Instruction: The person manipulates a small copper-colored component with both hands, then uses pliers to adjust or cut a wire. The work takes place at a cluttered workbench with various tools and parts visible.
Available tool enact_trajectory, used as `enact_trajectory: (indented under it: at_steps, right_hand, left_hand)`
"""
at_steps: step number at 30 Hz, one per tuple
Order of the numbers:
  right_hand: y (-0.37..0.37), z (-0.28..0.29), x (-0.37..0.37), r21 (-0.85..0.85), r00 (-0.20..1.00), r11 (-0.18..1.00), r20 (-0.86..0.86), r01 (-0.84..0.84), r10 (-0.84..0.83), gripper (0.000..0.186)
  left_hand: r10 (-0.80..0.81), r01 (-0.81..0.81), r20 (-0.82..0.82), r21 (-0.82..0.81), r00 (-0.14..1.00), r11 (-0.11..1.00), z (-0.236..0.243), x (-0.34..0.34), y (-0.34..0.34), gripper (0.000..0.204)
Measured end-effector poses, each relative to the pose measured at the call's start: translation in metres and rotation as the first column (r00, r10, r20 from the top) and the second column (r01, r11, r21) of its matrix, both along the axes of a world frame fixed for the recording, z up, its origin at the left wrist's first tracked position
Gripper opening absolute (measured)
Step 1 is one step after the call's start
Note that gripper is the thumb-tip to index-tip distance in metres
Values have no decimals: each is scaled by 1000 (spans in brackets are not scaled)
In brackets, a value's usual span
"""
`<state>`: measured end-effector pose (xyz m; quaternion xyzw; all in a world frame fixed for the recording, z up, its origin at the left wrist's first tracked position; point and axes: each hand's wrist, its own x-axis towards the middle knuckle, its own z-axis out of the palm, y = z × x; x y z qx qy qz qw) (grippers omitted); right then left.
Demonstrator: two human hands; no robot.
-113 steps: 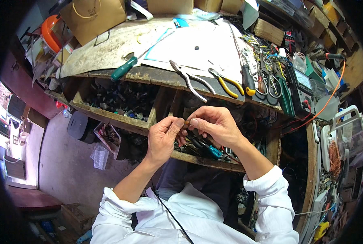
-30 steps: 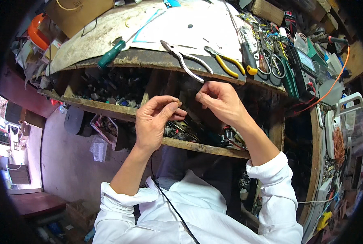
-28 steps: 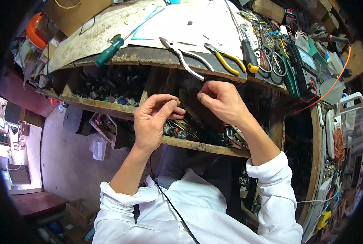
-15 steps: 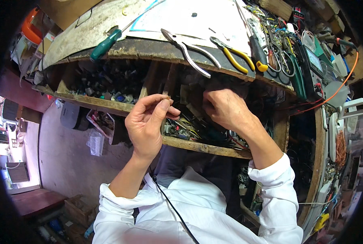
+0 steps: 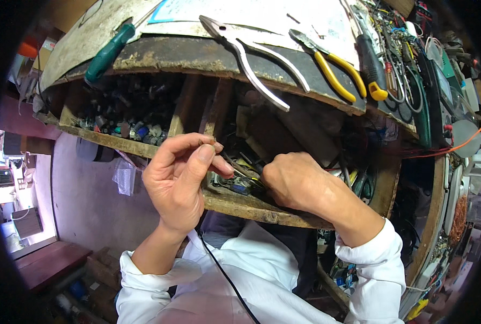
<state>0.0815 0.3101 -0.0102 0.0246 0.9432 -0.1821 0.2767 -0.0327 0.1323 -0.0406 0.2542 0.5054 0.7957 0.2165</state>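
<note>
My left hand (image 5: 178, 175) is raised in front of the open wooden drawer (image 5: 267, 211), palm towards me. Its thumb and forefinger pinch a tiny brownish piece, too small to name. Over the drawer's right part hangs my right hand (image 5: 299, 182), back upward and fingers curled. Its fingertips are hidden, along with anything in them. Between the hands lie loose wires, thin metal rods and a small blue part (image 5: 240, 189) in the drawer. Above, at the bench edge, rest silver pliers (image 5: 240, 54) and yellow-handled cutters (image 5: 326, 70).
A green-handled screwdriver (image 5: 110, 53) lies on the bench to the left, a black-and-yellow screwdriver (image 5: 372, 70) to the right. The left compartment holds several small components (image 5: 138, 129). Tools, a meter and an orange cable (image 5: 473, 135) crowd the right side.
My right hand has come down and nearer, from deep in the drawer to its front edge. My left hand, still pinching, sits slightly left and lower. The view has shifted closer.
</note>
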Motion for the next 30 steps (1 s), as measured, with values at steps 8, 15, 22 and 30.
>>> enact_trajectory:
  at_steps: [8, 15, 22, 30]
  right_hand:
    - [3, -7, 1, -103, 999, 995, -45, -10, 5, 11]
    - [5, -15, -4, -230, 995, 973, -85, 28, -48, 15]
    - [33, 5, 0, -292, 988, 955, -125, 48, -88, 21]
    - [78, 45, 42, 187, 880, 861, -138, 473, -454, 16]
  left_hand:
    - [13, -13, 38, 10, 999, 1000, 4, 1, 2, 18]
    - [-6, 4, 55, 23, 998, 1000, 6, 0, 2, 19]
    - [22, -19, 82, -41, 996, 999, 8, 2, 0, 18]
    - [30, -28, 19, -72, 999, 997, 6, -1, -1, 20]
